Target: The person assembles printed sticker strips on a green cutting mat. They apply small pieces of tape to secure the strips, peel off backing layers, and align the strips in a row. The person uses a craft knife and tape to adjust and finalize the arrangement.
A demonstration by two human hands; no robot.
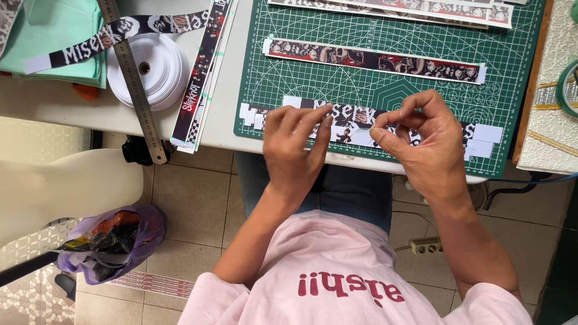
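Two bare hands work over a printed black-and-white strip (355,123) lying left to right along the near edge of a green mat (385,90): the left hand (295,147) rests straight, unclenched fingers on it, while the right hand (424,141) pinches thumb to forefinger on something too small to make out. Both hands hide the strip's middle, and only its white ends show. Farther back lies a parallel red-and-black strip (373,59); a white tape roll (149,69), a steel ruler (132,78) and a purple bag (111,241) sit left, another strip cut off at the top edge.
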